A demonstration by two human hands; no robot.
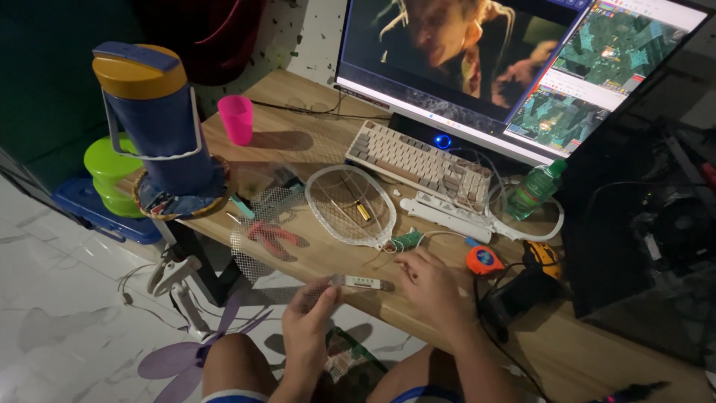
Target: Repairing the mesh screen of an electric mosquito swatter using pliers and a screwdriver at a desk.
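Note:
My left hand (309, 317) pinches the end of a small white strip-shaped part (361, 282) at the desk's front edge. My right hand (432, 287) rests on the wooden desk (328, 254) just right of that part, fingers loosely curled, holding nothing that I can see. Beyond the hands lies an oval racket head with a mesh face (350, 205), its green neck (406, 239) trailing thin wires. A loose sheet of white mesh (261, 224) lies to the left, with red-handled pliers (272, 237) on it.
A beige keyboard (418, 160) and lit monitor (514, 67) stand at the back. A white power strip (447, 216), green bottle (535, 190), orange tape measure (485, 259), pink cup (237, 118) and tall blue jug with yellow lid (160, 123) surround the work area.

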